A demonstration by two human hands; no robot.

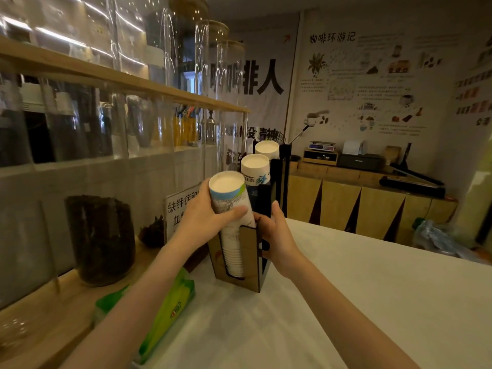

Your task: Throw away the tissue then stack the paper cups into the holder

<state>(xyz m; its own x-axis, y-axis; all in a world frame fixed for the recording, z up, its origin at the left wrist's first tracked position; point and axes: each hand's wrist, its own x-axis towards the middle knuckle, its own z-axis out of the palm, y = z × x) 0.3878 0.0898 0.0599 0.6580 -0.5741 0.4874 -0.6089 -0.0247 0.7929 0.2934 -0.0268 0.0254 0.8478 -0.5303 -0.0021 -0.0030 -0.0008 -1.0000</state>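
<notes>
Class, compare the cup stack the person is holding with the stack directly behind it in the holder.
The held cup stack leans, gripped by the left hand; the second stack stands upright, untouched. The held stack appears larger, being nearer. Both are white paper cups, bases upward, in the cup holder.

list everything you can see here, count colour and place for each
cup stack: one, white with blue and green print, upside down in the nearest slot of the holder, tilted left
cup holder: one, black and tan, on the white table
other cup stacks: two, white, in the slots behind
tissue pack: one, green, at the table's left edge
jar: one, glass with dark contents, on the wooden counter at left
sign: one, white with black text, left of the holder
table: one, white, in front
left hand: grip closed round the cup stack
right hand: grip on the holder's right side
</notes>
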